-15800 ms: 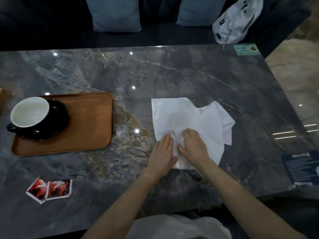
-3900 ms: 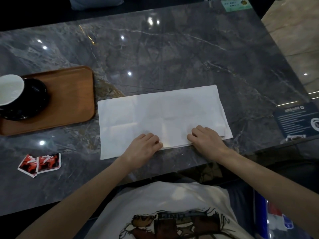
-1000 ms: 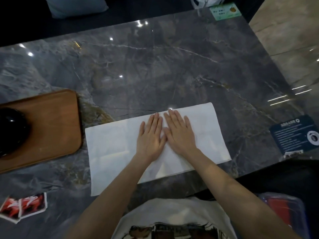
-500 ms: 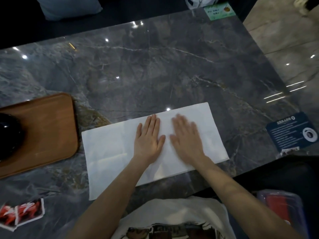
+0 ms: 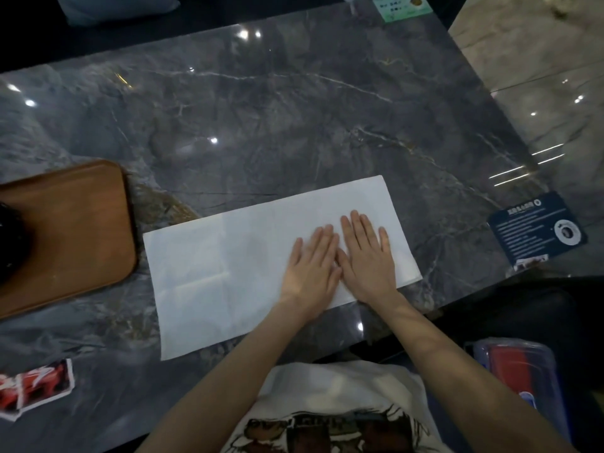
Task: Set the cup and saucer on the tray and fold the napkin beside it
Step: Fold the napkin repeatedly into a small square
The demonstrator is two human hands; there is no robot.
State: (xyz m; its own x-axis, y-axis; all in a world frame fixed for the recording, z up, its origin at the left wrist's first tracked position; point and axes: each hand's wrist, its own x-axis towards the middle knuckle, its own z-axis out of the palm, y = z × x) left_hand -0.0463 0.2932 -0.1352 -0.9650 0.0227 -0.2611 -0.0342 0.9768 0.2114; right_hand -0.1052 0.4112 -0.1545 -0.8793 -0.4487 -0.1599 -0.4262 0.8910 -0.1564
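Napkin [image 5: 228, 276] flat on the surface [image 5: 294, 119], just right of the tray [image 5: 72, 230]. Left hand [image 5: 312, 269] and right hand [image 5: 367, 256] side by side, palms down on napkin's right half. Packets [image 5: 32, 389] at near left; card [image 5: 536, 228] at right edge.
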